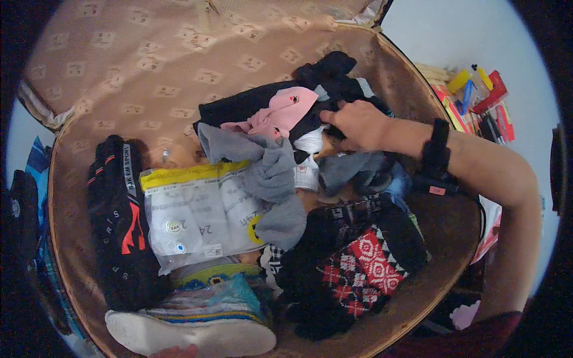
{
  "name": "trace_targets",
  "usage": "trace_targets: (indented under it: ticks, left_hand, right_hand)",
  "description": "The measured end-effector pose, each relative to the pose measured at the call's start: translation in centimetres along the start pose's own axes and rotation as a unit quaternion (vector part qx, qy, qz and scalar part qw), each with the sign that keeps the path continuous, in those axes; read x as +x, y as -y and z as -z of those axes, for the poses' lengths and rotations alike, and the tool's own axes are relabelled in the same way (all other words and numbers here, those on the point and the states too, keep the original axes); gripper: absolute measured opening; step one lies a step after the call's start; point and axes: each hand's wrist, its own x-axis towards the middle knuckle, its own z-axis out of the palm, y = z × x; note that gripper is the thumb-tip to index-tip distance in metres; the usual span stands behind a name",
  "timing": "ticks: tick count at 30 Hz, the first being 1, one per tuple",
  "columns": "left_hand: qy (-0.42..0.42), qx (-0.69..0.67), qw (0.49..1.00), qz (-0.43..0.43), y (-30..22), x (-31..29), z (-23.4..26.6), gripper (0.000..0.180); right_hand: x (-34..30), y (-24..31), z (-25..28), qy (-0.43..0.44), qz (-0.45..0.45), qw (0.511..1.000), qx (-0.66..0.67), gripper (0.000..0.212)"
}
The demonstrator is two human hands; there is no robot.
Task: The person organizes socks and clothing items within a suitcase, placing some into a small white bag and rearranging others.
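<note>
Black cloth [309, 123] touches one right hand [363, 126]; one insole [197, 335], left hand [175, 352].

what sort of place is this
Likely a room in a home, perhaps a bedroom: an open suitcase holding loose socks, with a plain pale wall behind.

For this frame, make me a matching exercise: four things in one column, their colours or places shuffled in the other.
Things:
1. Sole-shaped piece
2. Plastic package
3. Pink cloth
4. Checked cloth

Colours or places:
A. Upper middle of the suitcase, to the left of the right hand
B. Red, black and white, in the suitcase's lower right part
C. White, near the picture's lower edge, by the fingertips of the left hand
D. Yellow band along its top

Pairs: 1-C, 2-D, 3-A, 4-B
</note>
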Motion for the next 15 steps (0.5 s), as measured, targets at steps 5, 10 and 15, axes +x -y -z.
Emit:
trace_targets:
  ticks: [5, 10, 15]
  left_hand:
    - [0.008, -0.005, 1.000, 0.014, -0.3, -0.1, 0.0, 0.038]
    - [-0.026, 0.022, 0.999, 0.007, -0.7, -0.2, -0.2, 0.038]
    - [-0.034, 0.041, 0.998, -0.014, -0.9, -0.2, 0.0, 0.037]
  right_hand:
    - [-0.7, -3.3, 3.0, 0.002, 0.050, 0.978, 0.202, 0.040]
    - [-2.0, -5.0, 6.2, 0.041, 0.048, 0.847, 0.528, 0.044]
    - [-3.8, -4.6, 9.2, 0.041, -0.003, 0.751, 0.659, 0.049]
